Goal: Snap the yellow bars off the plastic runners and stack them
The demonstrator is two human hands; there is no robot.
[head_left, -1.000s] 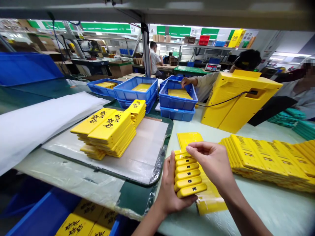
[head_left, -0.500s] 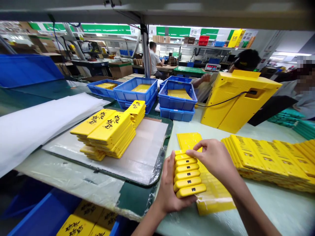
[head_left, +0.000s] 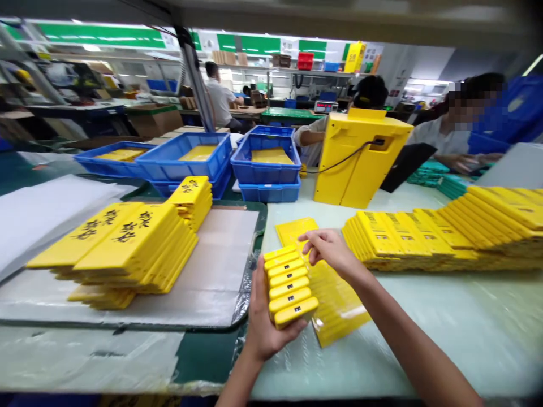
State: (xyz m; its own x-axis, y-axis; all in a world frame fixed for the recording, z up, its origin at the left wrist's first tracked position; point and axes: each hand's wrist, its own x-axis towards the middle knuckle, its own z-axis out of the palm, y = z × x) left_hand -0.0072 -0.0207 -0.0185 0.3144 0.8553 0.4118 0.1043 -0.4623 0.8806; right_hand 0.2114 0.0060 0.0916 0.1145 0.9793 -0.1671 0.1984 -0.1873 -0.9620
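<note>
- My left hand (head_left: 265,325) cradles a stack of yellow plastic cases (head_left: 291,285) at the near edge of the desk (head_left: 424,339), held up off the surface.
- My left fingers (head_left: 258,288) are closed around the stack's side and underside, grasping it.
- My right hand (head_left: 328,251) holds nothing; its curled right fingers (head_left: 311,240) are released and sit just past 12 o'clock from the stack, very near its top. I cannot tell whether they touch it.
- The cases look light, stiff and smooth, so the stack could slip apart. I would take hold along the long sides and support it from below.
- Under my right wrist, at 3 o'clock from the stack, lies a strip of yellow pieces in clear plastic (head_left: 335,302), with a flat yellow piece (head_left: 294,232) at 12 o'clock.
- Farther out at 3 o'clock, a long row of yellow cases (head_left: 424,243) fills the desk.
- At 9 o'clock, cases with black characters (head_left: 123,243) rest on a grey mat (head_left: 220,237).
- Blue crates (head_left: 267,161) stand at 12 o'clock, and a co-worker's hand (head_left: 462,164) works at 2 o'clock.
</note>
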